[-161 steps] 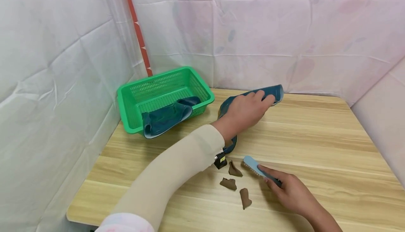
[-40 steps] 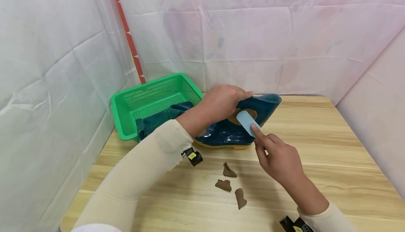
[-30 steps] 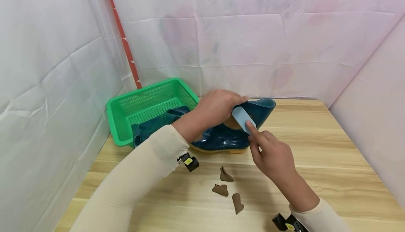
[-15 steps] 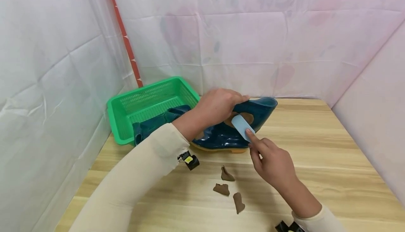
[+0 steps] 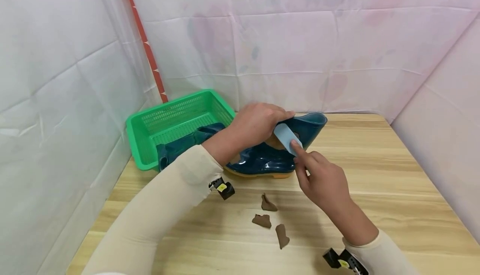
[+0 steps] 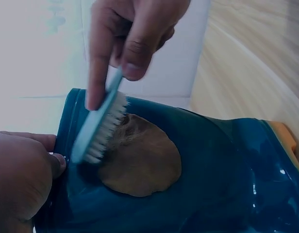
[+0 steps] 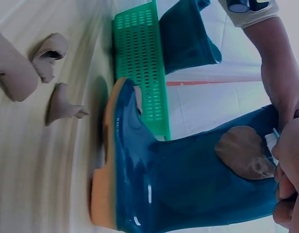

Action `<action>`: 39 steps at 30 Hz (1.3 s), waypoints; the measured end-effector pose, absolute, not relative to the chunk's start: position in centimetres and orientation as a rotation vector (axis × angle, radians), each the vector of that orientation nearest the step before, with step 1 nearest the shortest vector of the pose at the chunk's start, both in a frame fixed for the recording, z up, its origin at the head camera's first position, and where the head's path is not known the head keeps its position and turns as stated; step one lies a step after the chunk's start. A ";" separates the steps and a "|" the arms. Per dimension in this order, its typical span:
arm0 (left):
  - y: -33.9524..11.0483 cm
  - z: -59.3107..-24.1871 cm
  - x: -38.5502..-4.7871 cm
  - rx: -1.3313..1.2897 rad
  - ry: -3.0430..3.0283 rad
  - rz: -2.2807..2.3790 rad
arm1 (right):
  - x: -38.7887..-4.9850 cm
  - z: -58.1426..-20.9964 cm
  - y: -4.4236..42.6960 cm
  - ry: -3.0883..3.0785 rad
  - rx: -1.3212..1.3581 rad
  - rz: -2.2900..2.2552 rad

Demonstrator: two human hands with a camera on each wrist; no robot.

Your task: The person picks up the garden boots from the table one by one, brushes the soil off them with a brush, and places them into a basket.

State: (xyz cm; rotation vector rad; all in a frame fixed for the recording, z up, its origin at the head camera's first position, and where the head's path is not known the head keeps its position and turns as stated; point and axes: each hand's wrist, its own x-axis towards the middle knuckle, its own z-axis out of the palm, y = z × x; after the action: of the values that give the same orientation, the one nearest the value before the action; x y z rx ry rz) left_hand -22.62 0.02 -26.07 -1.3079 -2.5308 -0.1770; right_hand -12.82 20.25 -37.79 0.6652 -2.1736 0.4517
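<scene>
A dark blue rubber rain boot [image 5: 270, 160] with a tan sole stands on the table, its shaft leaning to the right. My left hand [image 5: 255, 127] holds the shaft near its top; in the left wrist view its thumb lies at the rim. A brown, mud-like patch [image 6: 144, 160] covers part of the shaft. Against the upper end of that patch sits a light blue brush [image 6: 103, 124], white bristles toward the boot. My right hand [image 5: 324, 183] grips the brush handle, index finger stretched along its back. Another brown patch on the toe [image 7: 138, 99] shows in the right wrist view.
At the back left stands a green plastic basket [image 5: 132, 143], with a second blue boot [image 5: 180, 143] lying over its front edge. Three brown flakes [image 5: 268, 203] lie on the wooden table [image 5: 375, 183] before the boot. White sheets hang behind and at both sides.
Earliest, the boot was turned away under my left hand and the brush was low over the table. Since then the boot was turned upright, and the brush strokes up and down across the patch.
</scene>
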 end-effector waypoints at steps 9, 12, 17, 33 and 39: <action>-0.5 -26.3 -22.8 -1.312 -2.529 -0.192 | -12.4 -39.3 20.0 -2.245 0.666 0.470; -0.7 -26.4 -22.8 -1.314 -2.523 -0.175 | -12.3 -39.6 20.0 -2.242 0.672 0.476; -1.0 -26.6 -22.8 -1.322 -2.504 -0.160 | -12.1 -39.9 20.0 -2.223 0.680 0.479; -1.0 -26.9 -22.6 -1.358 -2.453 -0.186 | -12.7 -39.1 20.2 -2.189 0.657 0.435; -1.0 -26.9 -22.6 -1.346 -2.480 -0.185 | -12.2 -40.0 20.4 -2.204 0.666 0.459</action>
State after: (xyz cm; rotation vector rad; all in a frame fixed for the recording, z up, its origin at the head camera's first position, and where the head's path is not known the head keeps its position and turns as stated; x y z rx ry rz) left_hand -22.59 -1.03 -26.92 -1.3458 -2.4800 -0.1848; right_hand -12.25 20.35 -40.03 0.6662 -2.2042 0.4593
